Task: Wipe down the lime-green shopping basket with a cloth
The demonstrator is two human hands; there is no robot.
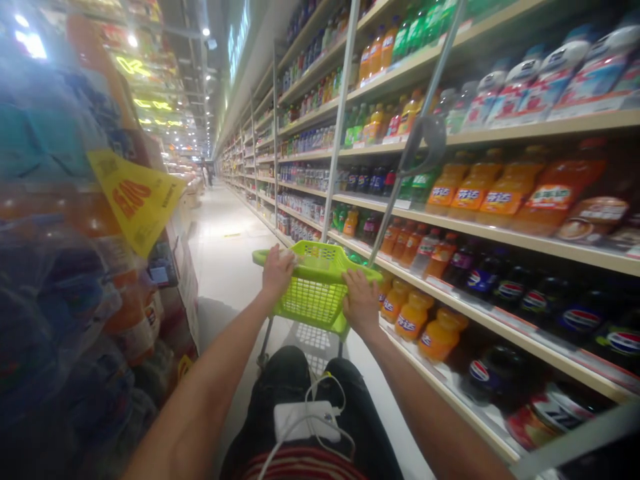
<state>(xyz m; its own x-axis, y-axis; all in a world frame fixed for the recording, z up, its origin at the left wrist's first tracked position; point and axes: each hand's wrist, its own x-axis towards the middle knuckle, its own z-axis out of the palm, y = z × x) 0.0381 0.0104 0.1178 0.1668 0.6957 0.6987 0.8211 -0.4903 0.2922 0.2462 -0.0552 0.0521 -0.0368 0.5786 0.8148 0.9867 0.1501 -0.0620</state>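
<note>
Well, both bare hands are closed over the rim of a lime-green plastic basket (314, 301) mounted on a small wheeled frame, which stands just ahead of the person's lap at 12 o'clock. The left hand (278, 272) wraps the near-left corner of the rim; the right hand (361, 304) curls over the right side. Nothing shows inside the mesh basket from here.

A white power bank (306, 421), trailing a thin white cable, lies on dark trousers (260, 390) below the basket. At 2 o'clock, long cream store shelves (500, 238) carry orange plastic soda bottles (430, 328) and dark Pepsi bottles (580, 319), the lowest shelf close beside the right forearm. At 10 o'clock, a yellow hanging price sign (133, 200) juts out above blurred, plastic-wrapped packs (50, 287). Between these runs a pale, glossy aisle floor (225, 247), with a small distant figure (207, 172) near 11 o'clock.
</note>
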